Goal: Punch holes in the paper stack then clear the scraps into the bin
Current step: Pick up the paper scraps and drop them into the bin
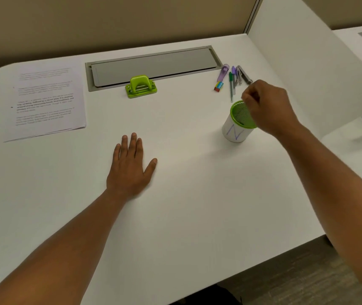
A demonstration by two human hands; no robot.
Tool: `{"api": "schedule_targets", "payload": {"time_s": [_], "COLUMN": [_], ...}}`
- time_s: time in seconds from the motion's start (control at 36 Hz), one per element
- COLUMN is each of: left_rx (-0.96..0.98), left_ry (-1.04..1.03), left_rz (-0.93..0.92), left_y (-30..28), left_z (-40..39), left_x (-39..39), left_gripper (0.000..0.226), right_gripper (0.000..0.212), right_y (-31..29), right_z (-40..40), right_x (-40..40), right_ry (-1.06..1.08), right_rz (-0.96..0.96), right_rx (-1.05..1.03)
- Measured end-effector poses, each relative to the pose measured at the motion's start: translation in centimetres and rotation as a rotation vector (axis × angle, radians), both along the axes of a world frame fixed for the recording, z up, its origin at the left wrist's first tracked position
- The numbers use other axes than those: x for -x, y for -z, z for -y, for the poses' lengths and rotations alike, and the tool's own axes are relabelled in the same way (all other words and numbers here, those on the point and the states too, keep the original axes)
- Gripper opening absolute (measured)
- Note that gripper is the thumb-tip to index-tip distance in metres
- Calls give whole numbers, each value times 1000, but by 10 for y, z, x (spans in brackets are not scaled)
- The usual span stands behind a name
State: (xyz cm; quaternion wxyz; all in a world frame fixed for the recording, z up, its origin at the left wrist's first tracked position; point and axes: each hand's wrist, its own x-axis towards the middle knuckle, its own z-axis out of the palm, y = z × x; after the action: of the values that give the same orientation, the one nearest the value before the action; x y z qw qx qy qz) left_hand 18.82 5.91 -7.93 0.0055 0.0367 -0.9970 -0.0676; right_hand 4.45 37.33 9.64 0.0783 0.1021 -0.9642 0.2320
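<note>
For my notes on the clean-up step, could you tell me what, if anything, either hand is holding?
The left hand lies flat on the desk, holding nothing. The right hand is pinched over the green-rimmed bin; any scrap in its grip is too small to tell.

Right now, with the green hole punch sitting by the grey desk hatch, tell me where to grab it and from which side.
Grip the hole punch across its arched green lever, coming from above and the near side. The lever stands raised over the flat base, giving fingers and thumb opposing sides. The left hand lies flat on the desk nearest it, probably the easier one.
</note>
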Motion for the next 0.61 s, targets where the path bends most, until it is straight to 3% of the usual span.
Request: {"api": "schedule_targets", "payload": {"time_s": [0.22,0.36,0.47,0.61], "left_rx": [1,-5,13,7], "left_ry": [5,8,8,4], "left_rz": [5,3,-3,-5], "left_y": [-4,-4,-3,-2], "left_z": [-2,-2,-2,-2], "left_x": [0,1,0,0], "left_gripper": [82,82,82,82], "right_gripper": [22,25,29,17], "right_y": [9,5,6,5], "right_z": [-22,-23,-18,-15], "right_x": [1,-1,-4,-4], "right_ry": [-39,37,-22,16], "right_rz": [57,-131,-52,-144], "right_rx": [-195,-79,-205,-57]}}
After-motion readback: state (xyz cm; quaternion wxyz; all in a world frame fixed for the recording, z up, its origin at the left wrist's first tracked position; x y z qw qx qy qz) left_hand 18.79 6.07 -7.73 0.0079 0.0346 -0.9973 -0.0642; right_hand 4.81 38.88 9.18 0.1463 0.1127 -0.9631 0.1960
